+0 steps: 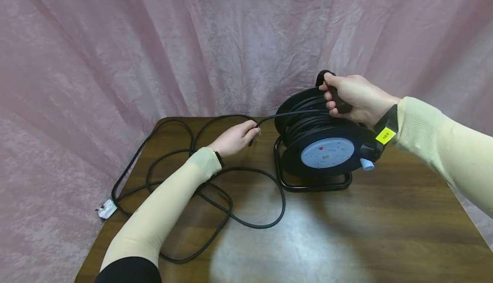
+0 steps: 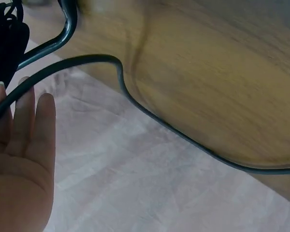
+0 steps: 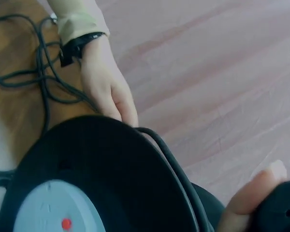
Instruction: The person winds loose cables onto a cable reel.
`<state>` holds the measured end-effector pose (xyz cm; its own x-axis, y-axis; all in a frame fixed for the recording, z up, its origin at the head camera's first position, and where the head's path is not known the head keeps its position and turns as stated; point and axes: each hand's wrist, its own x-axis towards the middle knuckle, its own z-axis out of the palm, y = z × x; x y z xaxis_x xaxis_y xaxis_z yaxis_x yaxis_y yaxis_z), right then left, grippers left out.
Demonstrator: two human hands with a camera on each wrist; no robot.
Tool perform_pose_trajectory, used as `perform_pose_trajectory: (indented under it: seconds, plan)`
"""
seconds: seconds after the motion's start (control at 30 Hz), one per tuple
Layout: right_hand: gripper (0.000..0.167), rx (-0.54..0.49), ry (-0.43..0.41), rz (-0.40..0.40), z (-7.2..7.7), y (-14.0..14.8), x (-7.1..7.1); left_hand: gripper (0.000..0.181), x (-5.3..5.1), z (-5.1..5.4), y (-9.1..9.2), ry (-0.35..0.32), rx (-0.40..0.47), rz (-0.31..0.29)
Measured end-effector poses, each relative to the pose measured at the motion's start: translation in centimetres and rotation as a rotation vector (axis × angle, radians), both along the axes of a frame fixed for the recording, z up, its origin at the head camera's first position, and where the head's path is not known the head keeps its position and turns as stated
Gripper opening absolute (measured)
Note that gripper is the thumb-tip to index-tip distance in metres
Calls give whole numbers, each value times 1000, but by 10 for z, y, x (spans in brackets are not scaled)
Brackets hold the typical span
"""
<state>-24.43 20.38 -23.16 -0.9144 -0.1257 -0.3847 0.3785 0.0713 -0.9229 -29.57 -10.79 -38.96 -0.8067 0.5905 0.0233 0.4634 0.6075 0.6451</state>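
A black cable reel (image 1: 294, 163) stands on the table, with a grey socket face (image 1: 327, 153) towards me. My right hand (image 1: 358, 96) grips the black handle (image 1: 342, 104) at its top. Left of the reel, my left hand (image 1: 234, 139) holds the black cable (image 1: 269, 118) between thumb and fingers. That cable runs from the hand to the windings on the drum. In the left wrist view the cable (image 2: 154, 117) crosses the fingers (image 2: 24, 121), while the thumb is hidden. The right wrist view shows the left hand (image 3: 106, 84) partly behind the reel's disc (image 3: 125, 169).
Loose loops of cable (image 1: 283, 201) lie over the left half of the wooden table (image 1: 404, 231). A white plug (image 1: 106, 209) lies at the table's left edge. The reel rests on a tubular black stand (image 1: 313, 187). Behind hangs a pink curtain (image 1: 239, 47).
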Motion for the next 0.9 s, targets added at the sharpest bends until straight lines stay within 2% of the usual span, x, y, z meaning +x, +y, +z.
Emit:
perform_pose_trajectory:
  seconds: [0.07, 0.13, 0.2, 0.3, 0.43, 0.5, 0.57, 0.7, 0.8, 0.9]
  plan:
    - [43, 89, 27, 53, 0, 3, -1, 33, 1, -1, -1, -3, 8, 3]
    - [53, 249, 86, 132, 1, 10, 0, 32, 3, -1, -2, -4, 22, 8]
    - [63, 416, 172, 174, 3, 20, 2, 30, 4, -2, -4, -5, 30, 12]
    - [69, 643, 315, 159, 7, 45, 10, 30, 6, -3, -6, -12, 44, 17]
    - [58, 890, 445, 95, 2, 86, 28, 29, 11, -5, -8, -12, 51, 36]
    - [55, 1012, 460, 125, -13, 106, 40, 28, 13, -6, -10, -6, 50, 41]
    - [56, 1076, 412, 209, -37, 121, 55, 28, 14, -6, -11, 2, 52, 41]
    - [68, 1072, 280, 363, -93, 128, 83, 30, 14, -6, -14, -12, 64, 40]
    - [72, 1046, 244, 356, -125, 114, 94, 32, 13, -6, -16, -30, 67, 43]
    - [68, 1042, 281, 306, -142, 99, 97, 33, 12, -4, -16, -18, 62, 48]
